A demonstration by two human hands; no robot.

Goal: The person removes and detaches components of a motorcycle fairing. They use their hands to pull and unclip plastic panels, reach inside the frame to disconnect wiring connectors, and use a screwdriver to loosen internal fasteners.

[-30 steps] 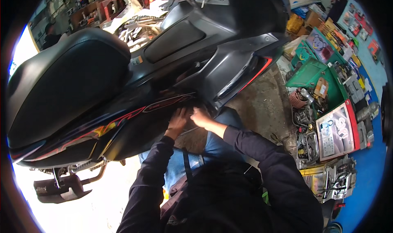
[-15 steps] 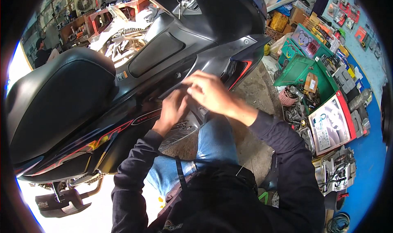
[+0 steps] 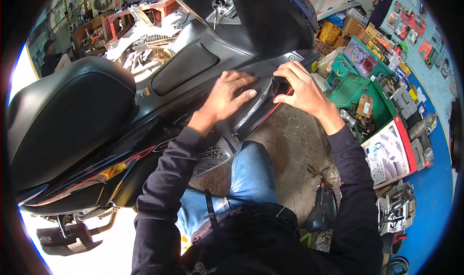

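A black scooter with a dark seat (image 3: 72,115) stretches across in front of me. My right hand (image 3: 304,89) curls round the upper end of a glossy black fairing panel (image 3: 256,113) with red trim, thumb on one side and fingers on the other. To its left, my left hand (image 3: 224,98) hovers over or rests on the body beside that panel; contact is unclear. Its fingers are apart, slightly smeared by motion, with nothing in them. A key (image 3: 215,20) on a ring hangs near the handlebar area. Below my hands is the ribbed footboard (image 3: 212,156).
Green toolboxes (image 3: 355,86) full of parts stand to the right, beside a white and red box (image 3: 386,154). A dark molded part (image 3: 323,207) lies on the floor by my right forearm. Farther back left are a red workbench (image 3: 145,14) and a seated person (image 3: 50,57).
My hands have come apart. The right moved right, onto the panel's upper end; the left moved up and slightly right, its fingers spreading. My head view shifted slightly.
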